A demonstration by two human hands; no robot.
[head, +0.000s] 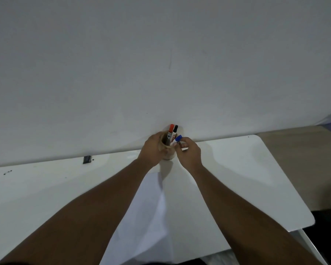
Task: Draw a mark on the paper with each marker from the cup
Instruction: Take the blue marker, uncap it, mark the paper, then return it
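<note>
The paper (153, 217) lies flat on the white table (246, 178), between the two forearms, and it reaches from the near edge almost to the cup. It looks thin and light, so I judge it will slide or wrinkle easily when a marker tip pushes on it; one hand should press it down near the place of drawing.

The cup (167, 152) stands at the far edge of the table, just beside the wall (161, 54). It seems a small brownish cup, probably light and easy to tip over. The left hand (153, 148) is wrapped around its side and steadies it.

The right hand (188, 152) pinches the blue marker (178, 139) with the fingertips, just under its cap, at the rim of the cup. Whether it is fully out of the cup I cannot tell. The red marker (171, 131) and the black marker (175, 131) stand upright inside the cup. The markers are stiff, smooth plastic and light; the barrel is the best place to hold, because the cap may pull off.
</note>
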